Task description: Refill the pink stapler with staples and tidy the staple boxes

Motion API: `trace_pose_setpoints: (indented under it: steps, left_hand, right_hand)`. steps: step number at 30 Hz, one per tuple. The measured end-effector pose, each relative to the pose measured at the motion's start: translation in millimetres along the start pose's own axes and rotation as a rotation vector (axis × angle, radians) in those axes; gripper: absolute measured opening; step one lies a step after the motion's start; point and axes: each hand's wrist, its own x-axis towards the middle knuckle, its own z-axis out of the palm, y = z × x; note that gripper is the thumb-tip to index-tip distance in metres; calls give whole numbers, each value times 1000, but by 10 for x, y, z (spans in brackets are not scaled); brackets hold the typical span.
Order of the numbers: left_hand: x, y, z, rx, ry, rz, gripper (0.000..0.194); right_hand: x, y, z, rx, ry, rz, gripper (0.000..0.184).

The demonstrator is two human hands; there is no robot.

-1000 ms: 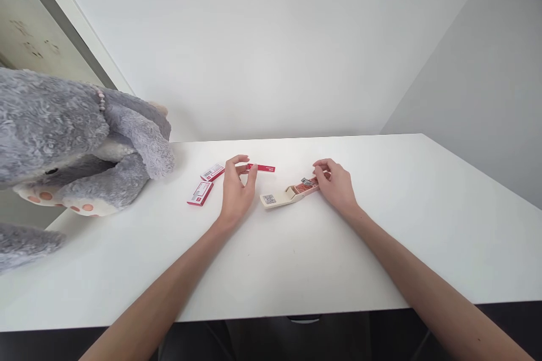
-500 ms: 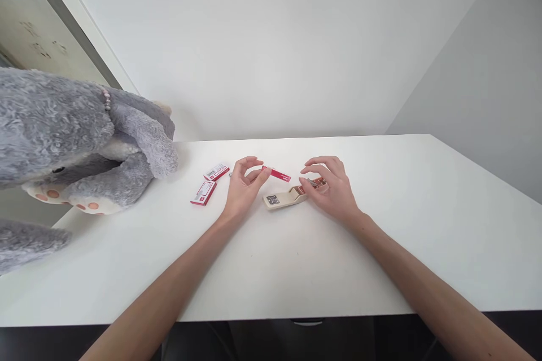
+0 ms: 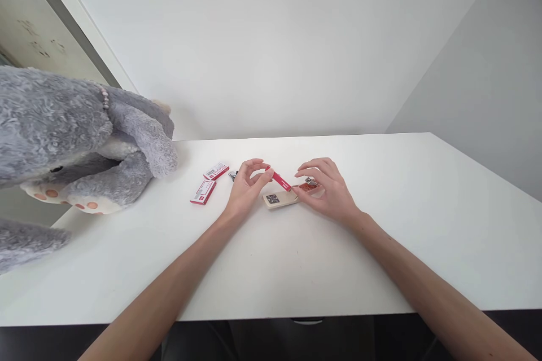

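Observation:
My left hand (image 3: 249, 185) pinches one end of a slim red box (image 3: 280, 181) with white print, between thumb and fingertips. The box slants down to the right over a long beige object (image 3: 281, 198) with a dark patterned patch at its left end; I cannot make out its kind. My right hand (image 3: 325, 185) is curled over the object's right part, its thumb tip by the lower end of the red box. Those fingers are apart, with no hold that I can see. A small silvery piece (image 3: 311, 181) shows behind them on the reddish part.
Two red-and-white boxes (image 3: 204, 192) lie to the left on the white table (image 3: 271, 271). A small dark and silvery item (image 3: 232, 175) is partly hidden behind my left hand. A large grey plush toy (image 3: 127, 135) occupies the left side. A wall stands behind.
The red box has tipped, its right end lower and its printed face more visible. My right thumb has shifted left to that end. The beige object looks straighter than before.

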Motion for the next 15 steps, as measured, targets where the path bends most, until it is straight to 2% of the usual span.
trace_pose_setpoints:
  steps: [15]
  left_hand:
    - [25,-37,-14,-29,-73,7,41]
  right_hand:
    - [-13,15,15,-22,-19,1,16]
